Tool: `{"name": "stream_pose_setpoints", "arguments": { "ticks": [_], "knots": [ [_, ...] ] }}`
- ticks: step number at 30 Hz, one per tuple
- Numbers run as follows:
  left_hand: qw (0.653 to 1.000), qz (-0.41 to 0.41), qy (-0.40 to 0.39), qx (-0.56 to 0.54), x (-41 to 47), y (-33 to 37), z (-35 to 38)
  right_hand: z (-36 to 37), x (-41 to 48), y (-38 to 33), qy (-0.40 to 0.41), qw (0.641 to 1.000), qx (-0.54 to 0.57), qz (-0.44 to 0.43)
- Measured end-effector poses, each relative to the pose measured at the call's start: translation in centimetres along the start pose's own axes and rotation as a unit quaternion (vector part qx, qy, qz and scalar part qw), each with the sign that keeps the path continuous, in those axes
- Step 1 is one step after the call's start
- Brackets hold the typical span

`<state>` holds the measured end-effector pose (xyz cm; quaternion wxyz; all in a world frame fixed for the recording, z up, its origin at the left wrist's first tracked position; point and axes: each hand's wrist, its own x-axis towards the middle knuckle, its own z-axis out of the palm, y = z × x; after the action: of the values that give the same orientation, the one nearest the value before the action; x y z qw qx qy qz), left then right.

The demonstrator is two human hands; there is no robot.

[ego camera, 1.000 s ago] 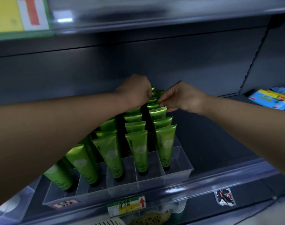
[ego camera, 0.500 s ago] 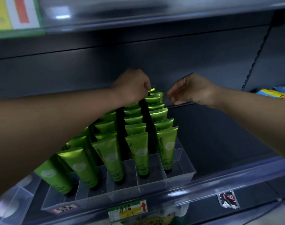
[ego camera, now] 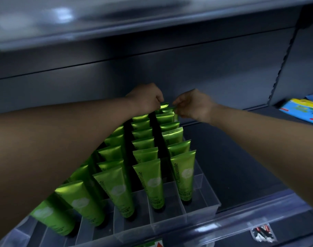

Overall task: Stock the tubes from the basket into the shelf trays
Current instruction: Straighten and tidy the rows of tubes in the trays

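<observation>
Several green tubes (ego camera: 153, 177) stand cap down in rows inside a clear divided tray (ego camera: 202, 209) on the dark shelf. Both my arms reach to the back of the tray. My left hand (ego camera: 146, 98) is curled and pinches the top edge of the rearmost green tube (ego camera: 164, 105). My right hand (ego camera: 193, 105) pinches the same tube's edge from the right side. The basket is out of view.
The shelf above (ego camera: 152, 29) hangs low over my hands. Colourful blue packets (ego camera: 302, 111) lie on the shelf to the right. A clear front rail (ego camera: 241, 223) with a price label runs along the shelf edge. Bare dark shelf floor (ego camera: 237, 157) lies right of the tray.
My right hand, which had drawn away to the right half a second ago, has moved back left to the rear tube. The left hand stays at the back row.
</observation>
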<state>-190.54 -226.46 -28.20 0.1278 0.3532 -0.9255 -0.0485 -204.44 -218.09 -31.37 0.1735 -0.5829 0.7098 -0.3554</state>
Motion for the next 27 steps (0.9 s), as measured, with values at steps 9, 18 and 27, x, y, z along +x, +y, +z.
{"name": "stream_pose_setpoints", "arguments": {
  "ticks": [9,18,27],
  "knots": [
    [0.999,-0.005,0.044,0.022,0.4,-0.3,0.6,0.3,0.3,0.6,0.004,0.995,0.098,0.037],
    [0.998,0.005,0.05,0.037,0.6,-0.4,0.6,0.7,0.5,-0.2,-0.013,0.992,0.125,0.032],
    [0.998,0.002,0.055,0.039,0.8,-0.8,0.8,1.0,0.8,-0.8,-0.046,0.985,0.16,0.031]
  ]
}}
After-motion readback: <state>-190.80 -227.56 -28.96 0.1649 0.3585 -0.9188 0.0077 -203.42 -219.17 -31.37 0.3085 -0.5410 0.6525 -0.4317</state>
